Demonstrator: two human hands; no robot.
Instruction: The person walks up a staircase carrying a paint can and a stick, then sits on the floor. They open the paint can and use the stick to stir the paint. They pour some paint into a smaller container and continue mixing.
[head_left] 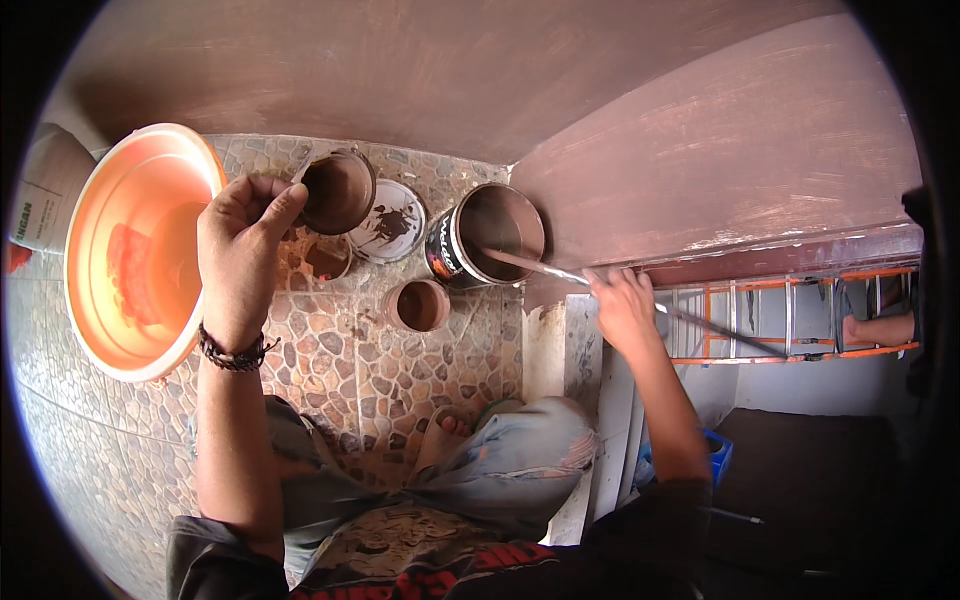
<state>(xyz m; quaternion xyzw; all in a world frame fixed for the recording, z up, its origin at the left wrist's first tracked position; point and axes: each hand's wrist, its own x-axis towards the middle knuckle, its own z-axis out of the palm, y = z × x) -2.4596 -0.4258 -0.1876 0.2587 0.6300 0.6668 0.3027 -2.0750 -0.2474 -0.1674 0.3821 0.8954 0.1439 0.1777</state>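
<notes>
The left hand (240,255) is raised over the pebble-patterned floor (400,370), fingers curled narrow with thumb meeting fingertip; whether it pinches anything I cannot tell. The right hand (622,305) grips a long thin grey stirring rod (560,272) partway along — its far end dips into the large round paint tin of brown paint (490,235) at the foot of the brown-painted wall (720,150). The rod looks stiff and light, probably slippery where paint-wet, best held on its dry shaft. Left of the tin lie a paint-smeared round lid (392,222), smaller brown-filled cans (337,190) and — further left — an orange plastic basin (135,250).
</notes>
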